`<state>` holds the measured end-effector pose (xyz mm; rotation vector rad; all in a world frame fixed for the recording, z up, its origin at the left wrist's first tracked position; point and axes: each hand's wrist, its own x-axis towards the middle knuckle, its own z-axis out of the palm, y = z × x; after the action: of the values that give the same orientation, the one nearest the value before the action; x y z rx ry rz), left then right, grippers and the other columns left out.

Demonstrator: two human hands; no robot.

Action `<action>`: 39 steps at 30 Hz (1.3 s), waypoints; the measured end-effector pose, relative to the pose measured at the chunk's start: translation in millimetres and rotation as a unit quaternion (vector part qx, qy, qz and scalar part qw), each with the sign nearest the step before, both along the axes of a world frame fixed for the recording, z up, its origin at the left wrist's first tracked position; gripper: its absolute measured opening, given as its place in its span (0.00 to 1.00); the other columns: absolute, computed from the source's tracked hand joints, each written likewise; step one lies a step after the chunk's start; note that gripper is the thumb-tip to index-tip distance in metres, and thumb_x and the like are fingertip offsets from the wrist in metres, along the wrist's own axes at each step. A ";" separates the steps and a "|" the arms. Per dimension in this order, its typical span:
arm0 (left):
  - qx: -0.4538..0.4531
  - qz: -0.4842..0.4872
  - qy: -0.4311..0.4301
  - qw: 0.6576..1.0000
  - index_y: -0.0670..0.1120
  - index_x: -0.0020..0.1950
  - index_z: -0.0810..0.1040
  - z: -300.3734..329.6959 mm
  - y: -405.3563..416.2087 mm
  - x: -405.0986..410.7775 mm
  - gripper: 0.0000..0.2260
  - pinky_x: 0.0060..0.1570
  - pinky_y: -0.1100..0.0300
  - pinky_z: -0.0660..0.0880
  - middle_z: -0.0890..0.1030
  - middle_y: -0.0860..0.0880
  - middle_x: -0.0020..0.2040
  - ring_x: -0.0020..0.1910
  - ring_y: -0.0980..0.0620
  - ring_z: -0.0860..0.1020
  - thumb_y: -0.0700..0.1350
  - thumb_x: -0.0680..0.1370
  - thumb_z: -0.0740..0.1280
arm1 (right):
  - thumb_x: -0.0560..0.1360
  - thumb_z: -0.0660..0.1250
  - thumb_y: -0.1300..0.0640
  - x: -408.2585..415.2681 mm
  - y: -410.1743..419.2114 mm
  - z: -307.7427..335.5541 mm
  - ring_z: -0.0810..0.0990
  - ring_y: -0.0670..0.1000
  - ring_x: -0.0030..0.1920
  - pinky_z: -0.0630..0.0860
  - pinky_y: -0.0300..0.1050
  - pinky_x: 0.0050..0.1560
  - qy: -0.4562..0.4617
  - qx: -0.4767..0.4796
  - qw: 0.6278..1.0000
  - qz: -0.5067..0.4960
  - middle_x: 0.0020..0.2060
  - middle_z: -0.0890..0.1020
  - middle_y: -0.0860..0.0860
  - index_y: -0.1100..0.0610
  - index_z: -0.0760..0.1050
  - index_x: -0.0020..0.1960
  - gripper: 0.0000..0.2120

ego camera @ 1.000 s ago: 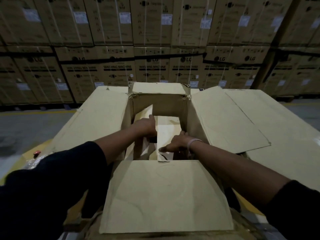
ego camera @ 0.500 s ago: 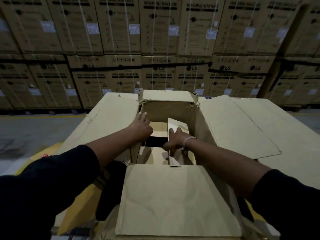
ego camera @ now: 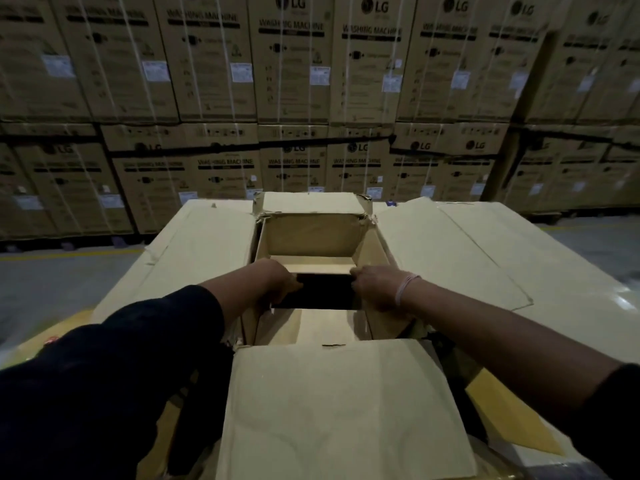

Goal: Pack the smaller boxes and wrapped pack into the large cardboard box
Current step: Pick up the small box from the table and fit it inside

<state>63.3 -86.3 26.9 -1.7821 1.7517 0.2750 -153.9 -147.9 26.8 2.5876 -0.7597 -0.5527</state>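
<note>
The large cardboard box (ego camera: 346,410) stands open in front of me with its four flaps spread outward. Inside it, pale cardboard panels lie flat at the far side (ego camera: 311,265) and the near side (ego camera: 322,327), with a dark gap (ego camera: 325,291) between them. My left hand (ego camera: 277,282) is at the gap's left end and my right hand (ego camera: 375,289) at its right end. On both hands the fingers curl down over the cardboard edge into the gap. What lies under the panels is hidden. I see no wrapped pack.
A wall of stacked, strapped washing-machine cartons (ego camera: 294,98) fills the background. Grey floor with a yellow line (ego camera: 69,254) runs on the left. A big flat cardboard sheet (ego camera: 519,271) lies to the right of the box. Something yellow (ego camera: 512,420) shows under the right side.
The cardboard pieces that stood up inside the box now lie flat. Both hands moved from pressing on them to the ends of the dark gap, and my view has lifted.
</note>
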 end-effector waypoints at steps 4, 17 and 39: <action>-0.089 0.016 0.032 0.995 0.54 0.84 0.48 9.6 -13.5 5.1 0.36 0.75 0.43 0.64 0.41 0.45 0.84 0.79 0.38 0.60 0.45 0.83 0.66 | 0.80 0.68 0.61 12.7 1.8 -22.7 0.78 0.60 0.65 0.78 0.54 0.64 -0.038 0.221 0.966 -0.132 0.71 0.74 0.57 0.56 0.72 0.75 0.24; -0.245 -0.030 -0.033 0.969 0.49 0.81 0.62 32.7 -66.7 44.7 0.25 0.72 0.45 0.65 0.71 0.47 0.77 0.76 0.42 0.65 0.49 0.84 0.62 | 0.84 0.59 0.38 9.9 37.3 53.3 0.74 0.48 0.36 0.71 0.45 0.41 -0.218 0.349 0.894 -0.178 0.36 0.78 0.48 0.54 0.78 0.41 0.24; -0.275 -0.053 0.053 0.958 0.52 0.73 0.73 31.7 -56.7 25.0 0.19 0.72 0.42 0.61 0.78 0.48 0.69 0.72 0.43 0.67 0.53 0.83 0.62 | 0.83 0.63 0.42 -6.7 44.6 62.2 0.79 0.47 0.52 0.71 0.39 0.46 -0.233 0.332 0.903 -0.143 0.55 0.80 0.45 0.54 0.82 0.63 0.19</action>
<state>88.2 -143.1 58.7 -2.0661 2.1404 -0.1888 -160.6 -103.3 89.0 3.3308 -1.3126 -0.2984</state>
